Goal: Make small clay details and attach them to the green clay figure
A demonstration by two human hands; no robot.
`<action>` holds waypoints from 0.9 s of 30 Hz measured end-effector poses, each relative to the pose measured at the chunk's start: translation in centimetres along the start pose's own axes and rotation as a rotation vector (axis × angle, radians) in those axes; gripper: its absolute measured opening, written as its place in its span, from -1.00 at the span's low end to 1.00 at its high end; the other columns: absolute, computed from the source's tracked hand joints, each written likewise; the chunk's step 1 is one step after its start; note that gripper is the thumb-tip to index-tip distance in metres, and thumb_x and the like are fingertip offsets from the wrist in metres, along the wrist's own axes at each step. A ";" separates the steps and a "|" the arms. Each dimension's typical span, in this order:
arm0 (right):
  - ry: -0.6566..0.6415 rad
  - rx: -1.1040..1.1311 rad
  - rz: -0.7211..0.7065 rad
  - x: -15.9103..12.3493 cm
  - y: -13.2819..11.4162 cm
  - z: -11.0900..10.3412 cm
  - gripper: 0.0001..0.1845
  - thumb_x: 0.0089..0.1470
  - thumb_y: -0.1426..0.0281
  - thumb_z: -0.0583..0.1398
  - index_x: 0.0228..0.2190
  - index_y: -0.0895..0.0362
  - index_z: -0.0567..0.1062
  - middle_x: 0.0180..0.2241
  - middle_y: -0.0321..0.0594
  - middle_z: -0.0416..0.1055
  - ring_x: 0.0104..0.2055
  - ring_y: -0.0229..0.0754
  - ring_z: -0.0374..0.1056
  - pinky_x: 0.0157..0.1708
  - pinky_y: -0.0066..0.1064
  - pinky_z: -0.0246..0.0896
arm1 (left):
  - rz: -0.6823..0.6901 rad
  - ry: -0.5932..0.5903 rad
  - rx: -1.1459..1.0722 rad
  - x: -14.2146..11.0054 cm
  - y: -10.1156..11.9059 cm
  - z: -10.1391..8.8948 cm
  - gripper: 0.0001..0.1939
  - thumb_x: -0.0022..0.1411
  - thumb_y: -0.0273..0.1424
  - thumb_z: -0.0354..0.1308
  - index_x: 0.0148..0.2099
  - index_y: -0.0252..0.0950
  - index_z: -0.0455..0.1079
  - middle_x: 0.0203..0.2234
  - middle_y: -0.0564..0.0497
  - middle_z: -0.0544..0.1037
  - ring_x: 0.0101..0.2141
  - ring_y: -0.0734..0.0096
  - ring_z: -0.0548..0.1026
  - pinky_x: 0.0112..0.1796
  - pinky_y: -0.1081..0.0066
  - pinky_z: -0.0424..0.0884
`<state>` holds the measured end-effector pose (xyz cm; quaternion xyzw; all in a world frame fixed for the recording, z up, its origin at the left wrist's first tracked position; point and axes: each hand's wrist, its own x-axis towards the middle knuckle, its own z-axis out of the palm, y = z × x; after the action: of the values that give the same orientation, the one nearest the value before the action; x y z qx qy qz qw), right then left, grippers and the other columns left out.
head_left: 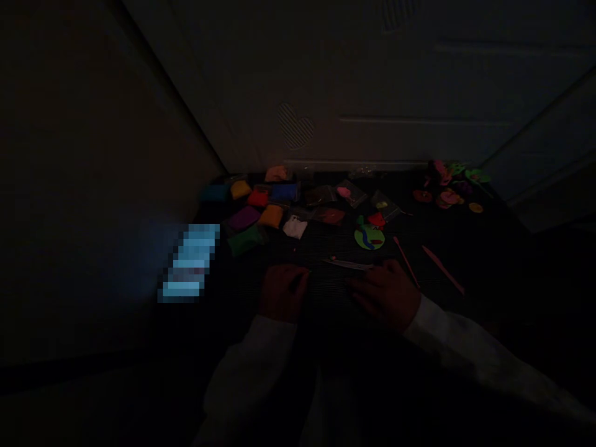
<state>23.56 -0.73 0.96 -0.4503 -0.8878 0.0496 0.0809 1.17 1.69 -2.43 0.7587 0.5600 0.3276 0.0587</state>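
Observation:
The scene is very dark. My left hand (282, 293) rests low over the dark table, its thumb and forefinger pinched together; whatever may be between them is too small to make out. My right hand (388, 292) has its upper fingers on the back end of a slim, pale, pointed tool (348, 264), while its other fingers reach out to the left. A tiny pinkish bit shows near the tool's tip, which points left. Just beyond the right hand lies a green disc (370, 238) with blue and red shapes on it.
Several bags of coloured modelling clay, including a green one (244, 240) and a white one (295, 227), lie behind my hands. A pink stick tool (406, 261) and a pink knife-shaped tool (444, 270) lie right. Colourful clay pieces (449, 198) sit back right. A glowing, pixelated screen (190, 262) is left.

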 end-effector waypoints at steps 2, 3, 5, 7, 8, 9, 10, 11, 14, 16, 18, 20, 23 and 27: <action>0.002 -0.018 -0.012 -0.4 -0.2 0.1 -0.66 0.07 0.29 -0.05 -0.10 0.02 0.27 -0.37 -0.25 0.31 -0.30 -0.21 0.13 -0.22 -0.21 -0.20 | -0.006 0.001 0.002 0.0 0.0 0.0 -0.86 0.02 -0.36 0.06 -0.36 -0.28 0.40 -0.44 0.00 0.47 -0.34 0.40 0.37 -0.28 0.35 0.31; 0.002 -0.029 -0.014 -0.5 -0.3 0.2 -0.65 0.07 0.28 -0.05 -0.09 0.02 0.26 -0.37 -0.24 0.31 -0.29 -0.20 0.13 -0.21 -0.20 -0.20 | -0.006 0.005 0.002 0.0 0.1 0.0 -0.86 0.02 -0.36 0.06 -0.36 -0.28 0.40 -0.44 0.00 0.47 -0.34 0.40 0.37 -0.28 0.35 0.31; -0.001 -0.045 -0.015 -0.7 -0.4 0.3 -0.63 0.06 0.28 -0.04 -0.07 0.02 0.25 -0.37 -0.23 0.30 -0.29 -0.19 0.12 -0.21 -0.19 -0.20 | -0.002 0.013 0.002 0.0 0.1 0.0 -0.86 0.02 -0.36 0.06 -0.37 -0.28 0.40 -0.45 0.00 0.47 -0.34 0.40 0.37 -0.28 0.35 0.31; -0.011 -0.054 -0.012 -0.7 -0.5 0.3 -0.62 0.06 0.28 -0.04 -0.06 0.03 0.24 -0.37 -0.22 0.30 -0.29 -0.18 0.12 -0.20 -0.19 -0.20 | -0.005 0.007 0.001 0.0 0.0 -0.1 -0.86 0.03 -0.36 0.06 -0.37 -0.27 0.40 -0.46 0.01 0.47 -0.35 0.40 0.37 -0.28 0.34 0.31; -0.015 -0.056 -0.012 -0.7 -0.5 0.2 -0.62 0.06 0.28 -0.04 -0.06 0.03 0.24 -0.36 -0.21 0.30 -0.29 -0.18 0.12 -0.20 -0.19 -0.20 | -0.005 -0.001 0.001 0.0 0.0 -0.1 -0.86 0.03 -0.36 0.06 -0.37 -0.27 0.40 -0.45 0.01 0.47 -0.35 0.40 0.37 -0.29 0.35 0.31; -0.018 -0.057 -0.014 -0.7 -0.5 0.2 -0.62 0.06 0.28 -0.04 -0.06 0.03 0.24 -0.36 -0.21 0.30 -0.29 -0.18 0.12 -0.21 -0.19 -0.20 | -0.001 -0.004 0.002 0.0 0.0 -0.1 -0.87 0.02 -0.36 0.06 -0.37 -0.27 0.40 -0.45 0.01 0.47 -0.35 0.40 0.37 -0.29 0.35 0.31; -0.017 -0.057 -0.016 -0.7 -0.6 0.2 -0.62 0.06 0.28 -0.04 -0.06 0.04 0.24 -0.36 -0.20 0.30 -0.29 -0.18 0.12 -0.21 -0.19 -0.21 | 0.002 0.002 0.003 0.0 0.0 0.0 -0.87 0.02 -0.36 0.06 -0.37 -0.27 0.40 -0.45 0.01 0.47 -0.35 0.40 0.37 -0.29 0.35 0.31; -0.016 -0.058 -0.017 -0.6 -0.6 0.2 -0.61 0.05 0.28 -0.04 -0.06 0.04 0.25 -0.36 -0.19 0.30 -0.29 -0.17 0.11 -0.22 -0.19 -0.21 | 0.005 0.011 0.004 0.0 0.0 0.0 -0.87 0.03 -0.36 0.06 -0.37 -0.27 0.39 -0.45 0.01 0.47 -0.35 0.40 0.37 -0.29 0.35 0.31; -0.020 -0.059 -0.022 -0.6 -0.6 0.4 -0.61 0.05 0.27 -0.03 -0.06 0.05 0.25 -0.35 -0.18 0.29 -0.29 -0.17 0.11 -0.22 -0.18 -0.21 | 0.010 0.016 0.003 0.0 0.0 0.0 -0.87 0.02 -0.36 0.06 -0.37 -0.27 0.39 -0.45 0.01 0.47 -0.35 0.40 0.38 -0.28 0.35 0.31; -0.032 -0.057 -0.024 -0.7 -0.7 0.5 -0.61 0.05 0.26 -0.04 -0.05 0.04 0.23 -0.34 -0.19 0.29 -0.28 -0.16 0.11 -0.22 -0.18 -0.21 | 0.005 0.008 0.014 0.0 0.1 -0.1 -0.87 0.02 -0.36 0.06 -0.37 -0.27 0.39 -0.45 0.01 0.47 -0.35 0.40 0.38 -0.29 0.35 0.31; -0.044 -0.060 -0.017 -0.7 -0.7 0.6 -0.60 0.06 0.25 -0.05 -0.04 0.03 0.22 -0.34 -0.20 0.29 -0.27 -0.15 0.11 -0.22 -0.17 -0.21 | 0.003 0.009 0.020 0.0 0.1 -0.1 -0.87 0.02 -0.36 0.07 -0.37 -0.27 0.39 -0.45 0.01 0.47 -0.35 0.40 0.38 -0.29 0.35 0.31; -0.051 -0.065 -0.004 -0.8 -0.7 0.5 -0.59 0.06 0.24 -0.06 -0.04 0.03 0.21 -0.34 -0.20 0.29 -0.26 -0.14 0.11 -0.21 -0.15 -0.21 | 0.006 0.013 0.014 0.0 0.1 -0.1 -0.87 0.02 -0.37 0.07 -0.37 -0.28 0.39 -0.46 0.00 0.47 -0.35 0.40 0.37 -0.28 0.35 0.31; -0.065 -0.059 -0.007 -0.8 -0.9 0.3 -0.59 0.06 0.24 -0.06 -0.03 0.03 0.20 -0.33 -0.20 0.28 -0.26 -0.14 0.11 -0.21 -0.16 -0.20 | 0.015 0.017 -0.001 0.0 0.0 -0.1 -0.87 0.02 -0.37 0.07 -0.37 -0.29 0.39 -0.46 0.00 0.47 -0.35 0.41 0.37 -0.29 0.36 0.31; -0.052 -0.042 -0.002 -0.8 -0.9 0.3 -0.59 0.05 0.25 -0.04 -0.03 0.03 0.21 -0.33 -0.20 0.28 -0.27 -0.15 0.11 -0.21 -0.17 -0.20 | 0.009 0.013 -0.002 0.0 0.0 -0.1 -0.87 0.02 -0.37 0.07 -0.37 -0.28 0.39 -0.46 0.00 0.47 -0.35 0.41 0.37 -0.29 0.37 0.31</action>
<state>23.22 -1.89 0.77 -0.4494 -0.8910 0.0423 0.0485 1.12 1.64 -2.33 0.7590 0.5565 0.3334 0.0545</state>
